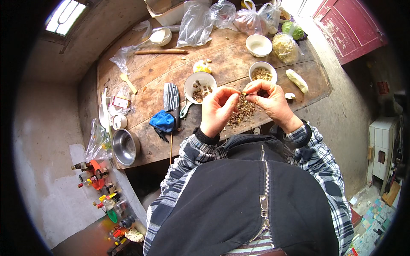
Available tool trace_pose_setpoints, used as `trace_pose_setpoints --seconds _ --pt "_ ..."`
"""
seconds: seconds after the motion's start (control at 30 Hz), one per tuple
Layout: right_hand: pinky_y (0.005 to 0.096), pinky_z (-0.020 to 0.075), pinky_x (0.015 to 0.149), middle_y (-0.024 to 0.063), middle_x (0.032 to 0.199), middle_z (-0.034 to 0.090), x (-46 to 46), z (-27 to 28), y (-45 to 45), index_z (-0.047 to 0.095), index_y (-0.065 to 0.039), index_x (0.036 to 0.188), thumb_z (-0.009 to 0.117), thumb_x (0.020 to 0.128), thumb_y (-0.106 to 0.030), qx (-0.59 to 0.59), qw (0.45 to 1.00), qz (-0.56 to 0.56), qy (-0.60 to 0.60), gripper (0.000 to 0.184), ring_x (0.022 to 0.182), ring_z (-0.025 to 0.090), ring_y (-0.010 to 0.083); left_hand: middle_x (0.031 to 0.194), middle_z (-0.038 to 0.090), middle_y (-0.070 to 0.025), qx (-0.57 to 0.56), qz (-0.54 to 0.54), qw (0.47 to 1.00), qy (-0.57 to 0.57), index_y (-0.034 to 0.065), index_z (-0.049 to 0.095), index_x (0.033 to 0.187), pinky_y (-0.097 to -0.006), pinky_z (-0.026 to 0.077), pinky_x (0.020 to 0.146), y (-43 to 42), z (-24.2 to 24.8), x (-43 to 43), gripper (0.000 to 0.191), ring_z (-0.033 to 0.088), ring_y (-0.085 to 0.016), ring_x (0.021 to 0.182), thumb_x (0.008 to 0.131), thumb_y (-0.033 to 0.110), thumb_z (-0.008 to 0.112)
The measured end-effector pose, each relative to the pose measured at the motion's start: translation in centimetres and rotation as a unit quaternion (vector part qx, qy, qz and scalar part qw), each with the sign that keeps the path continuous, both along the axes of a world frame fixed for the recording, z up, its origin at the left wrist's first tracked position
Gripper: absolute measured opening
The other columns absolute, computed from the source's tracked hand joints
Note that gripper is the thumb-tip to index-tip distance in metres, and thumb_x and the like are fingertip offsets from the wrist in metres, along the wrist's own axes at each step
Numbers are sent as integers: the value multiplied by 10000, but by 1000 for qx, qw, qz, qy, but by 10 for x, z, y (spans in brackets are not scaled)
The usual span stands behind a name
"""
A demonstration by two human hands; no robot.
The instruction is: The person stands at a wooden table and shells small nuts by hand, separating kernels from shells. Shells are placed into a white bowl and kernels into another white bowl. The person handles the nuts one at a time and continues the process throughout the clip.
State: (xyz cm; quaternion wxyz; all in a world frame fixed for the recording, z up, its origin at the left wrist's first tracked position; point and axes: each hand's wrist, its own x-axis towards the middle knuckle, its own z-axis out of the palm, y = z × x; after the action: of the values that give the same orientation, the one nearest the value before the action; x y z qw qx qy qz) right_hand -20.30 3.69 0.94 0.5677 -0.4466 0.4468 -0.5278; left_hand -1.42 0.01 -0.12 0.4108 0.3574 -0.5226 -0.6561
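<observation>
Over the table's near edge, my right hand (pixel 269 99) pinches a small yellowish piece (pixel 244 93), possibly a shelled seed, between thumb and forefinger. My left hand (pixel 221 108) has its thumb and forefinger drawn together right beside that piece; whether they hold a bit of it is too small to tell. Beneath both hands lies a spread of brown shell fragments (pixel 243 112). Left of them, a white bowl (pixel 199 76) contains brown bits, partly hidden by my left hand. Behind my right hand, another white bowl (pixel 253 66) contains yellowish-brown pieces.
A cleaver (pixel 171 96), a blue cloth (pixel 162 121) and a green-handled tool (pixel 185 108) lie to the left. A steel basin (pixel 125 147) stands at the left edge. A peeled pale vegetable (pixel 297 81) lies right. Plastic bags (pixel 194 24) and an empty bowl (pixel 258 45) line the far side.
</observation>
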Motion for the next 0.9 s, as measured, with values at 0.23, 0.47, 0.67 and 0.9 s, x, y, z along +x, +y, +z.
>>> trace_pose_setpoints --seconds 0.23,0.47,0.67,0.9 --pt "243 499 853 28 975 662 -3 -1 1 664 -13 957 670 877 43 -6 998 34 51 98 931 618 99 792 695 -38 27 -49 998 -31 -35 692 968 -214 525 595 -2 6 8 140 639 -72 659 921 97 697" --pt "243 493 844 21 958 649 0 -2 2 660 -20 943 658 876 51 -35 998 25 46 98 922 611 100 789 695 -30 41 -74 996 -27 -29 695 972 -207 511 598 -5 4 10 141 636 -67 669 917 101 704" --pt "250 488 840 22 958 637 -1 -5 2 657 -25 947 654 880 46 -59 994 37 85 98 929 600 101 776 686 -30 43 -91 994 -33 -20 676 976 -201 492 581 -6 0 11 134 622 -63 644 925 103 693" --pt "235 488 836 -3 947 635 4 -8 2 653 -36 1001 658 908 7 16 999 46 -22 102 909 594 77 731 654 -11 36 -50 998 -8 -12 645 926 -198 497 554 -2 -4 6 103 622 -65 611 933 87 671"
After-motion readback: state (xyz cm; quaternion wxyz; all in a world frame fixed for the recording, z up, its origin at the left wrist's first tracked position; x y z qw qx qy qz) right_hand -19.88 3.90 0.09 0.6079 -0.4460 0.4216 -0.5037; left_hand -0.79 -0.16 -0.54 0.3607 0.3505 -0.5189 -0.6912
